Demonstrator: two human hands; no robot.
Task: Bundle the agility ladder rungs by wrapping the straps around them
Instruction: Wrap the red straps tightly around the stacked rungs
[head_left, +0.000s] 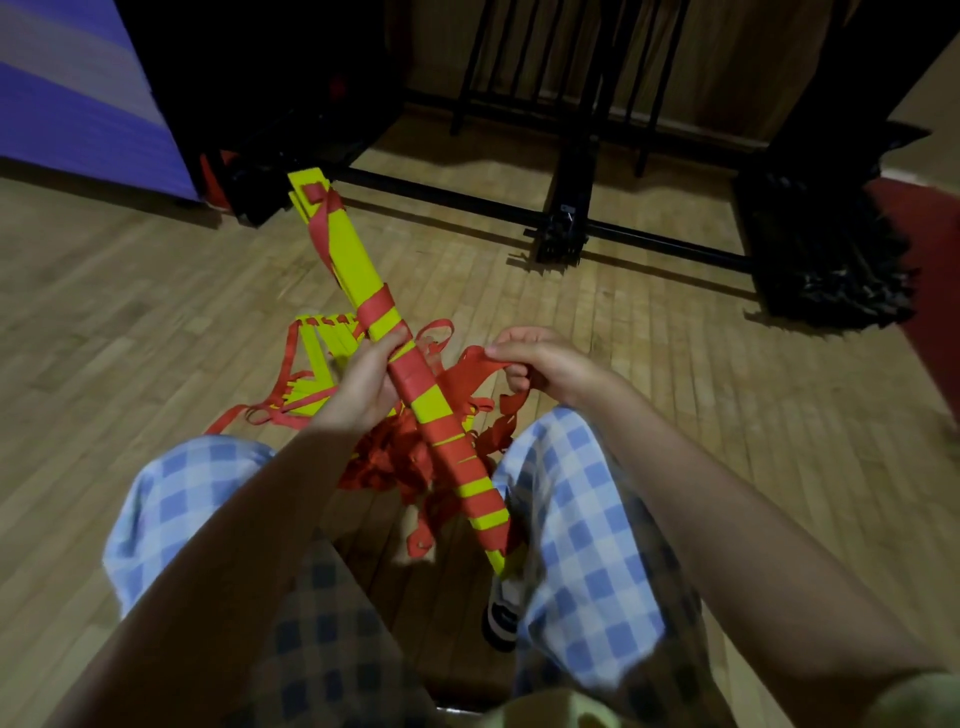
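A stack of yellow ladder rungs (358, 260) slants from far left to near right between my knees, with red strap wound around its lower half. My left hand (363, 384) grips the bundle near its middle, thumb over the wraps. My right hand (540, 364) pinches a loose length of red strap (467, 369) pulled out to the right of the bundle. More loose strap (395, 467) lies tangled on the floor under the bundle. A second fan of yellow rungs (317, 374) lies on the floor behind my left hand.
Wooden floor (130, 322) all around. A black metal rack (566, 171) with a floor rail stands ahead. A black fringed object (831, 260) is at the right, a purple mat (72, 93) at the far left. My checked trouser legs (587, 519) frame the bundle.
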